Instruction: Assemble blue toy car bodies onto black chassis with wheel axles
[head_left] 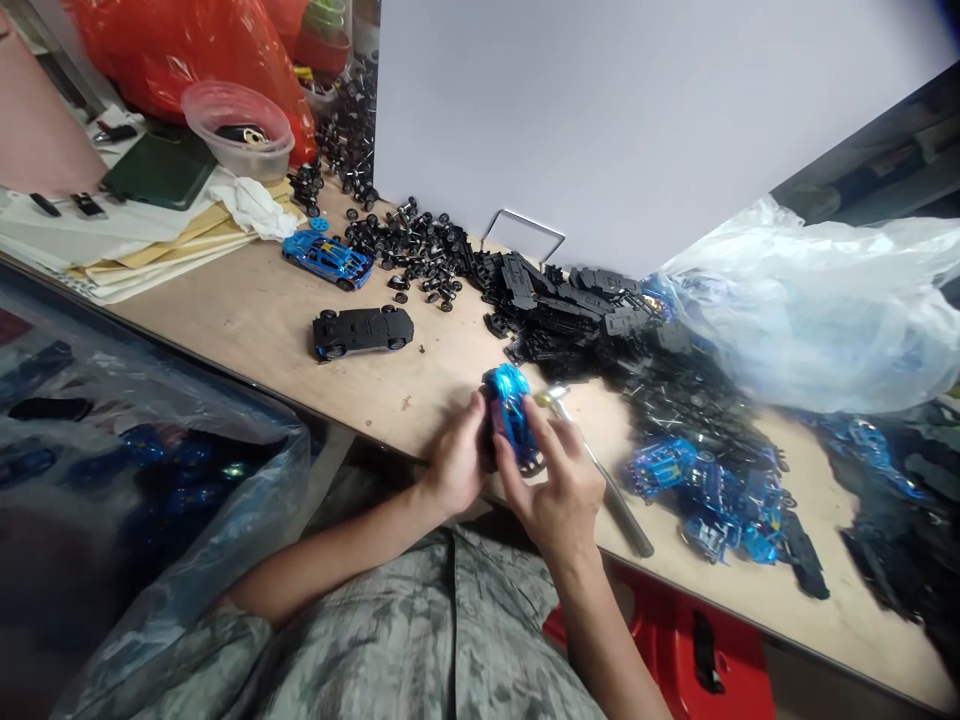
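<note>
Plywood workbench [247,330] runs across the view just beyond the person's camouflage-patterned shirt [442,630], with a red plastic crate [675,640] below its edge on the right and a clear plastic bag [172,480] of shiny blue car bodies on the left. Over the near edge of the bench, the left hand [454,460] and right hand [551,490] are closed around a blue toy car body [506,410], which stands nose-up between them. The fingers of both hands curl around its sides, and a dark part sits at its underside, though the fingers hide too much to tell what it is. Just beside the right hand lies a metal rod [615,490] with a yellowish tip. Further right, a heap of loose blue car bodies [712,490] lies on the bench. Beyond the hands sit a finished blue toy car [328,260], a black car chassis [362,331] on wheels, a mound of black wheel-and-axle sets [405,245], and a pile of black chassis [562,300]. A translucent plastic bag [810,310] slumps at the far right against a white board [600,110].
</note>
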